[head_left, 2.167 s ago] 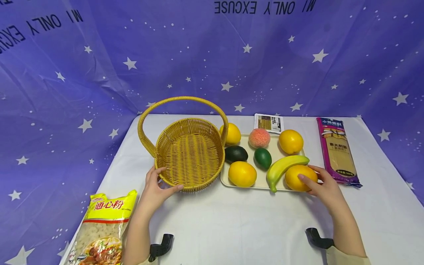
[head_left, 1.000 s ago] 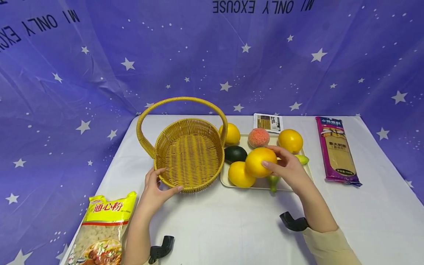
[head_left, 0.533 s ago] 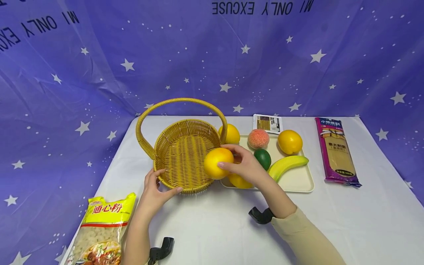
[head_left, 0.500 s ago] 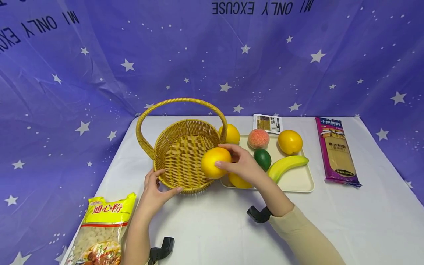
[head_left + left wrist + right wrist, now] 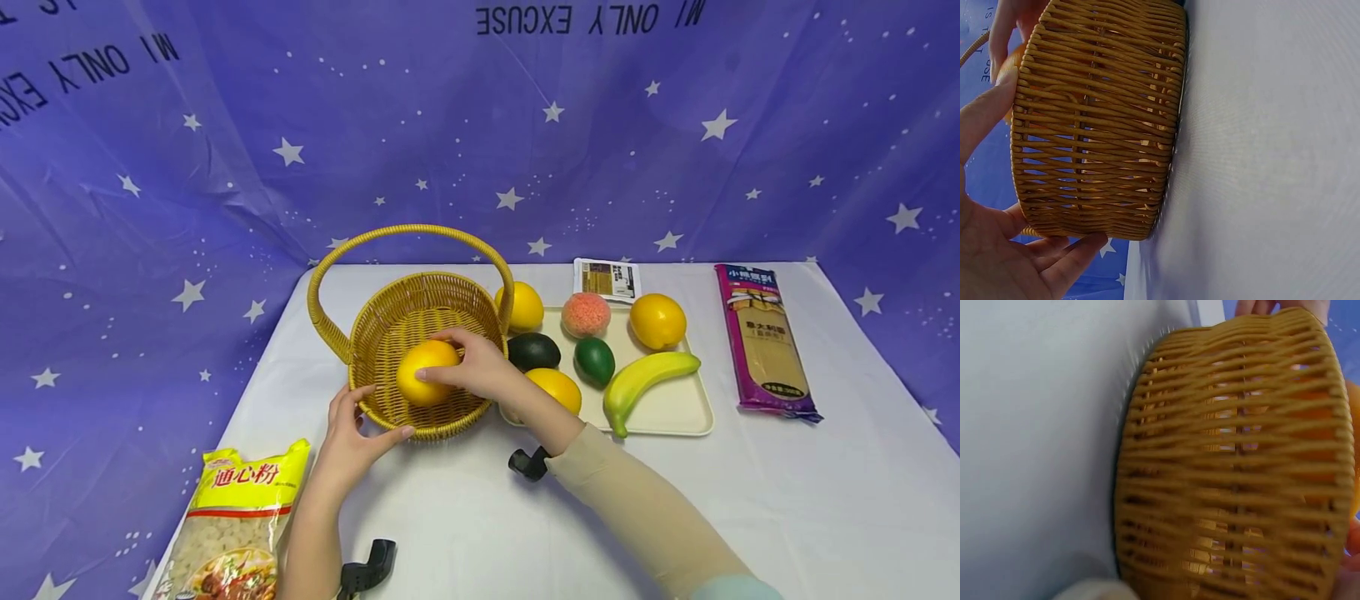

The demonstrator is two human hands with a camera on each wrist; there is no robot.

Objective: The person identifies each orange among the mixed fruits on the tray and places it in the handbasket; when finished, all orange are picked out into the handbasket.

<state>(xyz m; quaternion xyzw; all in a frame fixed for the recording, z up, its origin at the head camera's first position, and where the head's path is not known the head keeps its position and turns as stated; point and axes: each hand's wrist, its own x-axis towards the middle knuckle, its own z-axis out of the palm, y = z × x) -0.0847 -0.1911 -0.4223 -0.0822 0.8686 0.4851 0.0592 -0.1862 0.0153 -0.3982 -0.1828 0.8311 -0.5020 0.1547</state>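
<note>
A yellow wicker basket [image 5: 427,425] with a tall arched handle stands at the left of the table. My left hand [image 5: 356,437] holds its near-left rim, with one fingertip over the edge and the thumb along the front. My right hand [image 5: 476,362] reaches over the basket's right side and grips a round yellow-orange fruit [image 5: 426,375] inside the rim. In the left wrist view the wicker wall [image 5: 1097,125] hides most of that fruit. The right wrist view shows the basket's side [image 5: 1229,456], with the fruit [image 5: 1354,419] at its rim.
Right of the basket, a cream tray [image 5: 678,408] bears yellow fruits, a banana [image 5: 645,383], a pink fruit [image 5: 587,315] and two dark green fruits. A purple noodle pack [image 5: 768,342] lies far right. A pasta bag [image 5: 240,517] lies front left, and a small white packet [image 5: 607,279] behind the tray.
My right hand has taken the yellow-orange fruit from the tray's right front and carried it left past the other fruits into the basket. The left hand has stayed on the rim.
</note>
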